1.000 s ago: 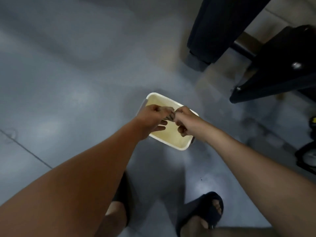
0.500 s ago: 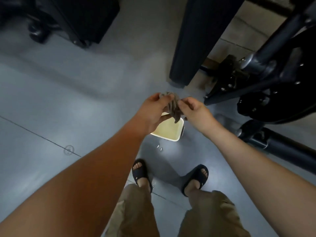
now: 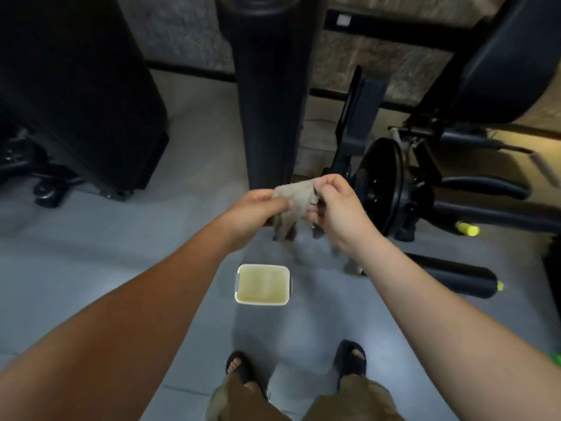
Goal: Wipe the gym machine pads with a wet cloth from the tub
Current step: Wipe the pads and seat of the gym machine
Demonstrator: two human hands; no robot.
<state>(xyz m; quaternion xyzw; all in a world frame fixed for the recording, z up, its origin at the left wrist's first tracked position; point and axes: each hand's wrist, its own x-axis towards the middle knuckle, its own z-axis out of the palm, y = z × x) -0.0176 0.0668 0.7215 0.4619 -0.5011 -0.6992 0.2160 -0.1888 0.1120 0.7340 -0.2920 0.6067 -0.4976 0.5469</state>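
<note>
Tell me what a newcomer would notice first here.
First, the grey cloth at centre, pinched between the left hand and the right hand. Below it, on the grey floor, sits the white tub of yellowish water. Behind the hands rises a tall black upright.

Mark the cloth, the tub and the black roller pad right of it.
cloth (image 3: 293,202), head view, its bunched grey middle.
tub (image 3: 261,301), head view, its near white wall.
roller pad (image 3: 452,275), head view, middle of its black cylinder.
</note>
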